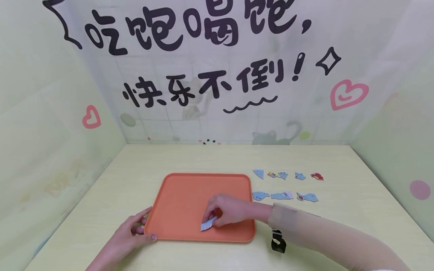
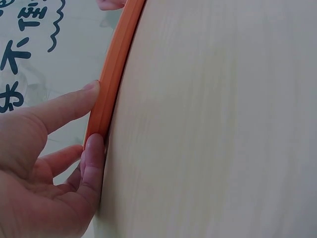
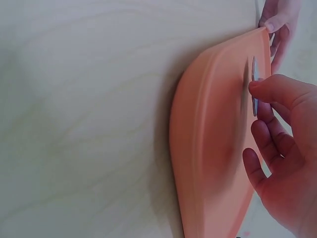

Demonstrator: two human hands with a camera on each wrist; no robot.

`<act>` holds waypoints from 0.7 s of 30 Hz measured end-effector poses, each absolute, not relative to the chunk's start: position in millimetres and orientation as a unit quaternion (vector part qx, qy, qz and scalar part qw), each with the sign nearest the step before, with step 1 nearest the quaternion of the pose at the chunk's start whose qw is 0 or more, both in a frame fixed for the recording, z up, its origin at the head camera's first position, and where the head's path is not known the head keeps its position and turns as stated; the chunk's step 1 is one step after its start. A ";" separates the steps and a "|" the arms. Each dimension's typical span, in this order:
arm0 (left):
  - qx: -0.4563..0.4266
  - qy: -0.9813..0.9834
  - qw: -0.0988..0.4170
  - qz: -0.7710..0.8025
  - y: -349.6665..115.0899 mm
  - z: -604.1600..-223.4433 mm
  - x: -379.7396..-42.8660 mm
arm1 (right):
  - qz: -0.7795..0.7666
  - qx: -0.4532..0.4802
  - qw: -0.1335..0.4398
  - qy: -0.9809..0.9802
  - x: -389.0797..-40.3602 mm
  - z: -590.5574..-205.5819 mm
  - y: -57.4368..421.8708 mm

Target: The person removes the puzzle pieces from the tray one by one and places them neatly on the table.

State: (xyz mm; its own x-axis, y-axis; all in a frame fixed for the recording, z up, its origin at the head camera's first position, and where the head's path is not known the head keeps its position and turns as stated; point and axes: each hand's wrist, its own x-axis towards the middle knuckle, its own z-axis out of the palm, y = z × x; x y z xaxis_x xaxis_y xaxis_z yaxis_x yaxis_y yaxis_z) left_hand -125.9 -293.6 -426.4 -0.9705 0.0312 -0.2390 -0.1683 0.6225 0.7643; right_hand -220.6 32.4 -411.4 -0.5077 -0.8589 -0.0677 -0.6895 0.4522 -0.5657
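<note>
My right hand (image 1: 231, 209) pinches a light-blue puzzle piece (image 1: 207, 225) between thumb and fingers, just over the near part of an orange tray (image 1: 184, 199). In the right wrist view the thin piece (image 3: 255, 101) is seen edge-on, held a little off the tray's surface. My left hand (image 1: 123, 234) grips the tray's near left corner, thumb on the front edge and fingers along the left side. The left wrist view shows its fingertips against the orange rim (image 2: 110, 84).
Right of the tray, several puzzle pieces lie in two rows, among them a blue triangular piece (image 1: 259, 174), a red piece (image 1: 317, 176) and a long blue piece (image 1: 282, 195). A printed cloth wall (image 1: 203, 128) stands behind the pale wooden table (image 1: 142, 160).
</note>
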 end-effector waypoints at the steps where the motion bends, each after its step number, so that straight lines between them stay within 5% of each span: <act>1: -0.039 0.893 0.115 0.433 -293.5 -426.3 -126.0 | -0.242 -0.460 0.176 0.836 -220.8 -410.5 33.3; 21: -0.035 0.894 0.108 0.434 -293.1 -427.0 -126.1 | -0.294 -0.451 0.131 0.833 -228.8 -400.8 57.3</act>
